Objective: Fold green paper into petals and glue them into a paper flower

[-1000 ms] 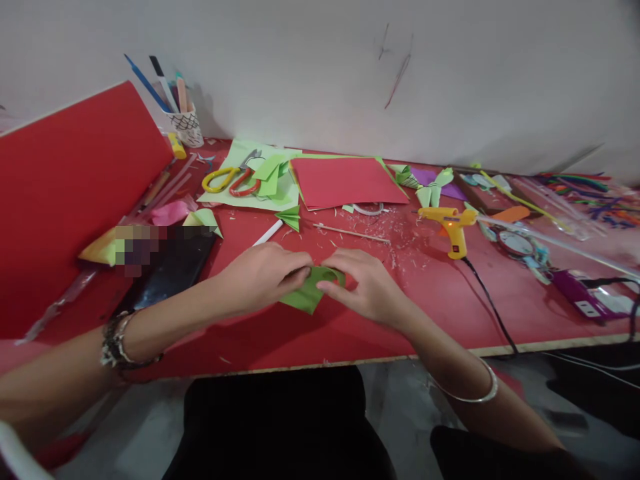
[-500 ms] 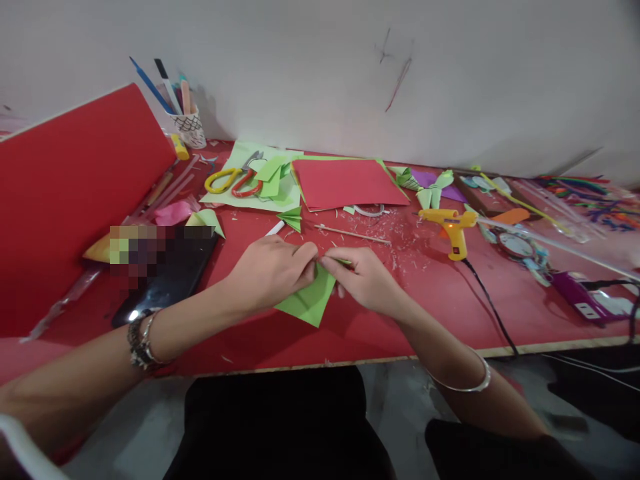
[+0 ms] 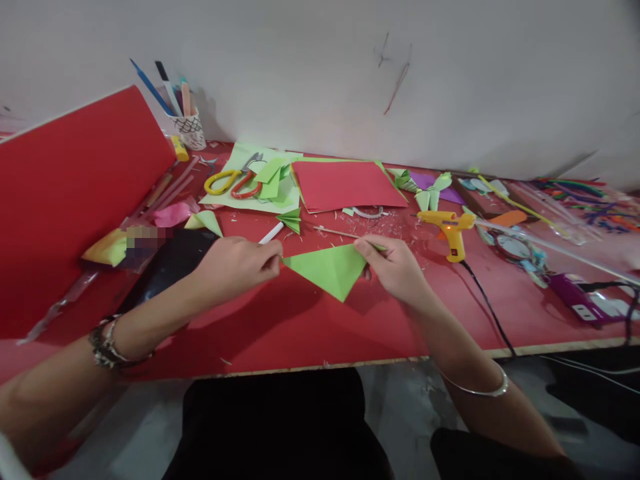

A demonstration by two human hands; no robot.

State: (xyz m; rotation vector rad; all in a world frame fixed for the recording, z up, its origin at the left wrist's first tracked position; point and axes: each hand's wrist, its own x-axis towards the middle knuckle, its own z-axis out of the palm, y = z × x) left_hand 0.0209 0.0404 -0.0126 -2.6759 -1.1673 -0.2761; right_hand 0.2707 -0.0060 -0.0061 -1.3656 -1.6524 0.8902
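A sheet of green paper (image 3: 330, 270), folded to a triangle with its point downward, is stretched between my hands above the red table. My left hand (image 3: 243, 263) pinches its left corner. At the upper right corner, my right hand (image 3: 393, 267) grips the paper between thumb and fingers. A thin wooden stick (image 3: 335, 232) lies just behind the paper, partly covered by my right hand. Near my left hand are a white stick (image 3: 271, 233) and a small pleated green paper piece (image 3: 290, 220).
Behind lie red paper sheets (image 3: 347, 187) and scissors (image 3: 245, 183) on pale green paper. A yellow glue gun (image 3: 450, 233) with a cord rests at right, near a purple power strip (image 3: 587, 300). At left are a black phone (image 3: 170, 267), a red board (image 3: 75, 200) and a pen cup (image 3: 190, 130).
My hands have moved apart, left hand to the left and right hand to the right. The green paper between them has risen and now shows as a wide triangle.
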